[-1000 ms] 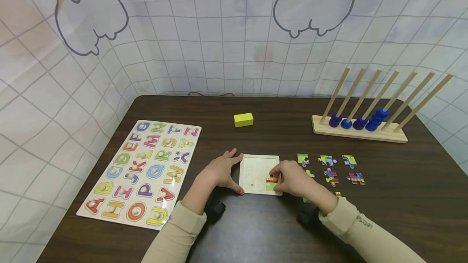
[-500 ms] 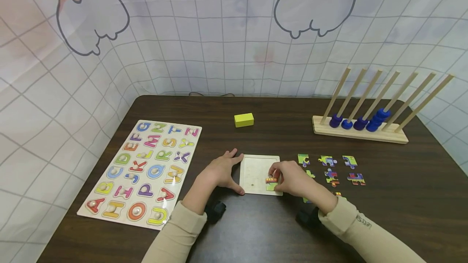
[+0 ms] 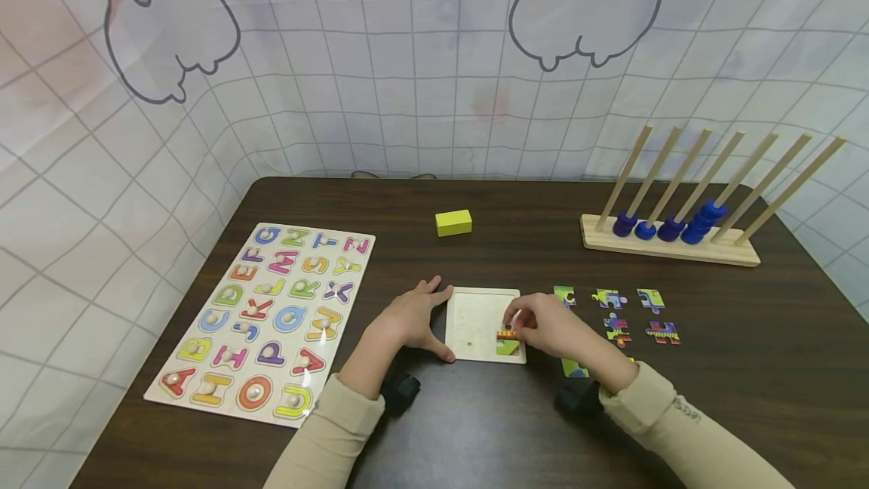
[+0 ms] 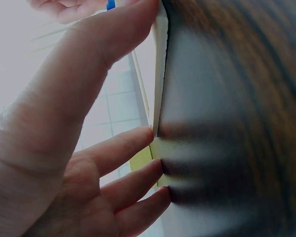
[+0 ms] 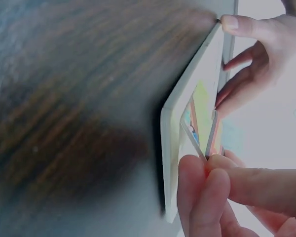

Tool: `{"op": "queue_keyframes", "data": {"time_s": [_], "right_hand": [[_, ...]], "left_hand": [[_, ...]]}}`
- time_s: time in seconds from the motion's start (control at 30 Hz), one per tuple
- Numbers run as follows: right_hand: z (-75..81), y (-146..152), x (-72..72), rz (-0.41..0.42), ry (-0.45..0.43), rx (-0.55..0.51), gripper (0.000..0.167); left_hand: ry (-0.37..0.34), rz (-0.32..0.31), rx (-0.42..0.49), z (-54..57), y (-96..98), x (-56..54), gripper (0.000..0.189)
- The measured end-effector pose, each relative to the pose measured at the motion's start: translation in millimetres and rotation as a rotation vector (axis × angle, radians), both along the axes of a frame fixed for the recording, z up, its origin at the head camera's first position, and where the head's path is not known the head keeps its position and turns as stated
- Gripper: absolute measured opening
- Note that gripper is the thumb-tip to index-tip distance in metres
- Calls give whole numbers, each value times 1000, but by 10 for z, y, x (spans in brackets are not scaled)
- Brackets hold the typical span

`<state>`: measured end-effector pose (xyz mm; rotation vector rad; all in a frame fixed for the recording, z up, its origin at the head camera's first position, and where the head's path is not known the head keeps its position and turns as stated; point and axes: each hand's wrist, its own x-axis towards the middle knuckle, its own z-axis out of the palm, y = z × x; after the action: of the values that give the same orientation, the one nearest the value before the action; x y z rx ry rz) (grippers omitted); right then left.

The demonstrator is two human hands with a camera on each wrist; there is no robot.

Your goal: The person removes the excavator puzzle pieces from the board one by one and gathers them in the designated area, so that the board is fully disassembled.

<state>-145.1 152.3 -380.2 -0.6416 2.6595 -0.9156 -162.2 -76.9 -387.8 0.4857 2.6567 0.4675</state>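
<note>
A shallow pale wooden puzzle tray (image 3: pixel 475 323) lies flat on the table. My left hand (image 3: pixel 410 319) is spread at its left side, the thumb touching the near corner and a fingertip the far one. At the tray's lower right, my right hand (image 3: pixel 550 327) pinches a jigsaw piece (image 3: pixel 507 335) with a red and orange stripe between thumb and fingers. In the right wrist view this piece (image 5: pixel 195 131) stands tilted, one edge down inside the tray's rim. Green puzzle artwork (image 3: pixel 507 349) shows in that corner; whether it belongs to the same piece I cannot tell.
Several loose jigsaw pieces (image 3: pixel 617 329) lie right of the tray, some partly hidden by my right arm. A letter board (image 3: pixel 268 323) is at left. A yellow block (image 3: pixel 452 222) and a wooden peg rack (image 3: pixel 668 245) with blue and purple beads stand farther back.
My right hand has shifted slightly right and up, with the pinched piece moving nearer the tray's right rim. The left hand and tray look still.
</note>
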Motion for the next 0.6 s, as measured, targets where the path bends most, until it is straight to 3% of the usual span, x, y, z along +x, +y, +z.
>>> {"op": "queue_keyframes", "data": {"time_s": [0.27, 0.6], "right_hand": [[80, 70, 15, -23, -1, -29, 12], [124, 316, 122, -111, -26, -41, 12]], "left_hand": [[0, -2, -2, 5, -9, -6, 104], [-7, -3, 12, 16, -9, 7, 103]]}}
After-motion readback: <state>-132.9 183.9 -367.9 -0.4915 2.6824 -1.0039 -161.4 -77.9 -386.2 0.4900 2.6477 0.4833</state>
